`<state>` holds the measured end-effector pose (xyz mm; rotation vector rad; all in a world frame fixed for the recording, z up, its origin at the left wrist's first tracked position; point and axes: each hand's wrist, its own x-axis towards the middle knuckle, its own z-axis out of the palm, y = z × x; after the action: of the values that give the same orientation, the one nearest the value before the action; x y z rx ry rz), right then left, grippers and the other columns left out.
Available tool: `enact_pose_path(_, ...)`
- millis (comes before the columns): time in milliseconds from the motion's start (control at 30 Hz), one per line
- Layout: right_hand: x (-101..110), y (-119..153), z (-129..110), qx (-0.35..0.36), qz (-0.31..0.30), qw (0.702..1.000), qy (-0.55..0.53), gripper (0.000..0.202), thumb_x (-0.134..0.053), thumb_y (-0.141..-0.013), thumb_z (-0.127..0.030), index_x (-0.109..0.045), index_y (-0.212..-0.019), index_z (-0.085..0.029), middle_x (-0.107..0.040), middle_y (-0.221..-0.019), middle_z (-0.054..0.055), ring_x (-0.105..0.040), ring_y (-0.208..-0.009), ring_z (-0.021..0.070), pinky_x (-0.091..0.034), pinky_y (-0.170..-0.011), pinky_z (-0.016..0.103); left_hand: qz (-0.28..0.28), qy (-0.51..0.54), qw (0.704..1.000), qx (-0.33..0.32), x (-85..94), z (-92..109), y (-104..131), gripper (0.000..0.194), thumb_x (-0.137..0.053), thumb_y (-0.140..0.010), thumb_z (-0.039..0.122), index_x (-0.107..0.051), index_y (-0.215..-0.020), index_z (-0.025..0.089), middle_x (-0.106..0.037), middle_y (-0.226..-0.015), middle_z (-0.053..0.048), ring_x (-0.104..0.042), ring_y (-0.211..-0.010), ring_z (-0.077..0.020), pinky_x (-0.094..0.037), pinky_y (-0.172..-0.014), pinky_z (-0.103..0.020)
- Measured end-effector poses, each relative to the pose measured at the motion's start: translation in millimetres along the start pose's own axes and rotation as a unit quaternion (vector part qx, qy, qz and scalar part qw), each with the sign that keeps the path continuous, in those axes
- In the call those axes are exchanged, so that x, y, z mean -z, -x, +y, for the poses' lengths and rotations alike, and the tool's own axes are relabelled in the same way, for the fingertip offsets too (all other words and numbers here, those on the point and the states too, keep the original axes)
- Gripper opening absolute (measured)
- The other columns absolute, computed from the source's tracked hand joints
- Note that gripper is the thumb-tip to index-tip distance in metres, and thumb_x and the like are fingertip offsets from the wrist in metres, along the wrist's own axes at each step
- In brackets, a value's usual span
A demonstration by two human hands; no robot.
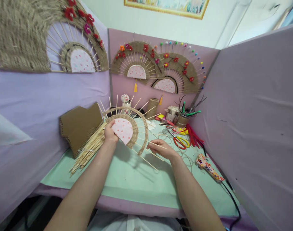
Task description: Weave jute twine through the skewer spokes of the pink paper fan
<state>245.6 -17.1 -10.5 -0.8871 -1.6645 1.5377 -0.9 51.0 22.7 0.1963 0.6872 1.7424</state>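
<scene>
A half-round woven fan (pixel 134 128) with thin wooden sticks fanning outward is held up over the green tabletop, tilted down to the right. Its centre is a white half-disc with pink dots, ringed by woven twine, and a second twine band crosses the sticks farther out. My left hand (pixel 110 131) grips the fan at the left end of the half-disc, its fingers partly hidden behind. At the lower right, my right hand (pixel 158 148) has its fingers pinched together at the outer twine band, among the sticks; exactly what they pinch is too small to tell.
Cardboard (pixel 80 126) and a stick bundle (pixel 88 149) lie left. Scissors (pixel 181 142), red pipe cleaners (pixel 194 136) and a glue gun (pixel 209 167) with its cord lie right. Behind stand a twine spool (pixel 152 107) and a tool can (pixel 183 120). Partitions (pixel 254 112) enclose the table (pixel 141 189).
</scene>
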Motion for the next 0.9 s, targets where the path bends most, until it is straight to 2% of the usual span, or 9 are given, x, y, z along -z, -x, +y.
enact_pose_path(100,-1.7,-2.4,-2.2,0.034,0.038,0.998,-0.031,0.025,-0.064,-0.076,-0.038,-0.067,-0.086,-0.015,-0.062,-0.075,0.003,-0.056,-0.07,0.0121,-0.043,-0.068,0.026,0.003,0.002,1.0,0.014,0.0,-2.2,-0.2,0.018,-0.053,-0.072,0.017,-0.063,-0.086,0.012,-0.069,-0.073,-0.008,-0.067,-0.075,-0.023,-0.053,-0.074,-0.035)
enact_pose_path(200,-2.3,-6.9,-4.0,0.08,0.062,0.989,-0.106,0.036,-0.071,-0.069,-0.035,-0.064,-0.1,-0.019,-0.065,-0.099,0.008,-0.058,-0.095,0.0199,-0.042,-0.086,0.034,0.003,0.002,1.0,0.024,-0.2,-4.6,0.3,0.017,-0.054,-0.072,0.017,-0.063,-0.085,0.012,-0.068,-0.071,-0.007,-0.067,-0.072,-0.0222,-0.053,-0.073,-0.035)
enact_pose_path(267,-3.9,-8.9,-4.6,0.106,0.069,0.981,-0.148,0.04,-0.074,-0.065,-0.032,-0.062,-0.103,-0.021,-0.064,-0.104,0.009,-0.057,-0.1,0.0216,-0.041,-0.09,0.037,-0.001,-0.002,1.0,0.028,-0.2,-6.7,1.1,0.013,-0.054,-0.072,0.016,-0.063,-0.081,0.012,-0.068,-0.068,-0.007,-0.066,-0.067,-0.0205,-0.053,-0.073,-0.034)
enact_pose_path(367,-7.3,-9.9,-4.2,0.107,0.088,0.972,-0.188,0.045,-0.075,-0.063,-0.027,-0.061,-0.105,-0.025,-0.064,-0.104,0.007,-0.059,-0.094,0.0207,-0.044,-0.084,0.036,0.001,-0.013,0.999,0.032,0.1,-10.5,2.1,0.01,-0.055,-0.072,0.015,-0.062,-0.079,0.012,-0.067,-0.066,-0.006,-0.065,-0.064,-0.0193,-0.052,-0.073,-0.033)
enact_pose_path(467,-10.5,-11.3,-2.7,0.065,0.117,0.966,-0.22,0.045,-0.075,-0.062,-0.028,-0.061,-0.104,-0.027,-0.064,-0.096,0.003,-0.059,-0.077,0.0148,-0.045,-0.066,0.026,0.011,-0.027,0.999,0.04,0.6,-13.9,2.3,0.012,-0.055,-0.072,0.014,-0.062,-0.081,0.012,-0.067,-0.066,-0.006,-0.065,-0.065,-0.0195,-0.052,-0.072,-0.033)
enact_pose_path(567,-13.2,-15.1,-0.7,0.039,0.136,0.959,-0.246,0.036,-0.071,-0.066,-0.035,-0.064,-0.099,-0.023,-0.058,-0.074,-0.001,-0.05,-0.059,0.008,-0.035,-0.05,0.018,0.01,-0.038,0.998,0.046,-0.2,-16.6,2.6,0.013,-0.054,-0.073,0.013,-0.062,-0.083,0.012,-0.068,-0.067,-0.007,-0.066,-0.066,-0.0203,-0.053,-0.071,-0.033)
enact_pose_path(667,-14.7,-18.8,0.8,0.03,0.148,0.962,-0.227,0.035,-0.067,-0.069,-0.041,-0.066,-0.097,-0.02,-0.043,-0.055,-0.005,-0.032,-0.046,0.0052,-0.022,-0.043,0.018,0.004,-0.042,0.998,0.044,-2.5,-18.4,6.3,0.015,-0.054,-0.072,0.01,-0.062,-0.085,0.012,-0.068,-0.067,-0.007,-0.066,-0.067,-0.0206,-0.053,-0.072,-0.034)
enact_pose_path(767,-13.7,-19.8,0.6,0.042,0.181,0.961,-0.204,0.036,-0.067,-0.069,-0.044,-0.066,-0.096,-0.021,-0.035,-0.051,-0.007,-0.025,-0.044,0.0055,-0.02,-0.043,0.02,-0.068,-0.038,0.995,0.069,-4.4,-20.5,18.3,0.018,-0.054,-0.073,0.011,-0.063,-0.089,0.011,-0.07,-0.074,-0.009,-0.067,-0.074,-0.0222,-0.052,-0.076,-0.036)
enact_pose_path(900,-9.0,-17.7,-1.9,0.065,0.211,0.957,-0.189,0.039,-0.067,-0.068,-0.047,-0.064,-0.098,-0.023,-0.042,-0.056,-0.005,-0.031,-0.046,0.0072,-0.024,-0.045,0.021,-0.218,-0.086,0.947,0.22,-4.4,-28.2,44.5,0.03,-0.052,-0.078,0.016,-0.06,-0.106,0.01,-0.069,-0.092,-0.017,-0.065,-0.092,-0.0293,-0.049,-0.083,-0.046)
